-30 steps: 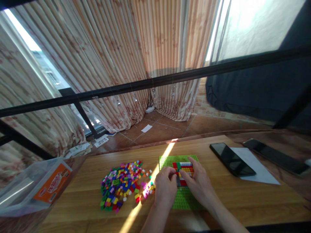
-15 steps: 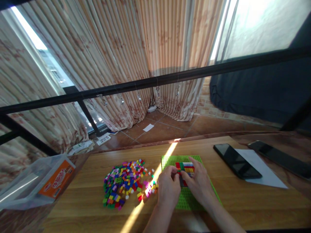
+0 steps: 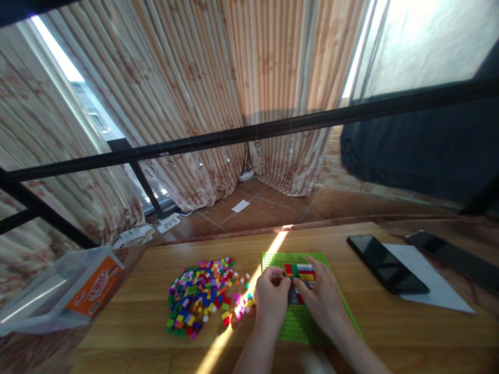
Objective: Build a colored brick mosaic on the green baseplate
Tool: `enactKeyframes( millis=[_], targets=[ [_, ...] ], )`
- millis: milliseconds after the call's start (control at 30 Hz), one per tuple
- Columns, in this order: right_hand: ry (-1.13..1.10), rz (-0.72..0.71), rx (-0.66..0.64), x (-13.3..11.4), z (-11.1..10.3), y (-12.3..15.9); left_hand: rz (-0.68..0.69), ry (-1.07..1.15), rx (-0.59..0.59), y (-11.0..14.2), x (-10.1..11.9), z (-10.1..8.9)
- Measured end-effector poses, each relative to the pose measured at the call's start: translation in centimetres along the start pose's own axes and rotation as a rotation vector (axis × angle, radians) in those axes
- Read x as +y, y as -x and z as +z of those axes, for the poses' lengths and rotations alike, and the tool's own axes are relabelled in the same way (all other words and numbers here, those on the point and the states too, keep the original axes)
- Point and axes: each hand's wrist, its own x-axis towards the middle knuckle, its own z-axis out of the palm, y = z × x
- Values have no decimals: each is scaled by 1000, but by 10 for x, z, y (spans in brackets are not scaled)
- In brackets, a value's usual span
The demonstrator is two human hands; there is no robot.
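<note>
A green studded baseplate lies on the table under both hands. Attached to it is a patch of small toy building bricks in red, green, white, blue, yellow and grey rows. My left hand is closed in a pinch at the left edge of this patch; whatever is between its fingertips is hidden. Over the right side of the patch lies my right hand, thumb and index finger spread, with bricks showing between them. Its thumb tip is close to the left fingertips. The hands cover part of the patch.
A pile of loose bricks spreads left of the baseplate on the wooden table. At far left stands a clear plastic box with an orange label. To the right, a black phone overlaps white paper, near another dark device.
The view has shifted slightly, so the table things appear a little further right. Both hands stay at the brick patch with only small finger movements.
</note>
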Motion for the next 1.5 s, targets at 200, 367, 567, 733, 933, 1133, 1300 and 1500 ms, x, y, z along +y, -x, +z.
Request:
enactKeyframes(
  millis=[200, 367, 567, 733, 933, 1133, 1300, 1500],
  targets=[
    [4, 10, -2, -2, 0, 1, -46, 9, 30, -2, -1, 4],
    [33, -44, -7, 6, 3, 1, -74, -8, 73, -3, -1, 7],
    [64, -72, -24, 20, 8, -5, -70, -28, 105, 4, -4, 10],
    [72, -78, -35, 25, 7, -7, 10, -52, 75, 16, 7, 2],
    [-11, -27, -37, 30, -2, -6, 59, -392, 113, 16, 12, -68],
    [-80, 37, -64, 40, -8, -10, -10, -661, 77, 16, -3, -141],
    [-85, 43, -84, 36, -10, -9, 30, -766, 8, 24, 5, -148],
    [-18, 23, -63, 32, -11, -8, -40, -889, -9, 25, 7, -139]
  ],
)
